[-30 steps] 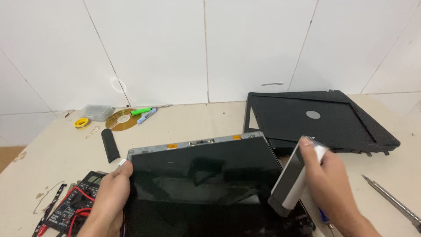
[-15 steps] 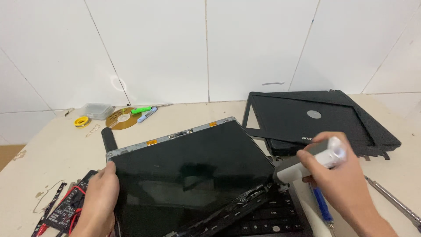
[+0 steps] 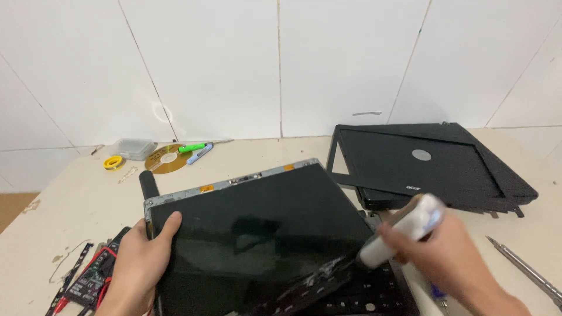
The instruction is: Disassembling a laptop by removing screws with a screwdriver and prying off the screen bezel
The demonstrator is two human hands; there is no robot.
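Note:
A bare black laptop screen panel (image 3: 263,222) with a metal top edge lies tilted over the laptop's keyboard base (image 3: 351,298). My left hand (image 3: 137,263) grips the panel's left edge, thumb on the glass. My right hand (image 3: 451,257) is blurred with motion at the panel's right edge and holds a white and grey part (image 3: 404,228), whose kind I cannot tell.
A black laptop lid cover (image 3: 421,164) with its bezel frame lies at the back right. A multimeter (image 3: 93,275) sits at the left front, a screwdriver (image 3: 527,269) at the right. A disc (image 3: 167,159), solder spool (image 3: 113,162), small clear box (image 3: 133,147) and black cylinder (image 3: 149,184) lie at the back left.
The screen panel has swung from nearly upright down and back toward flat. My right hand moved down with the white part, and the keyboard came into view beneath.

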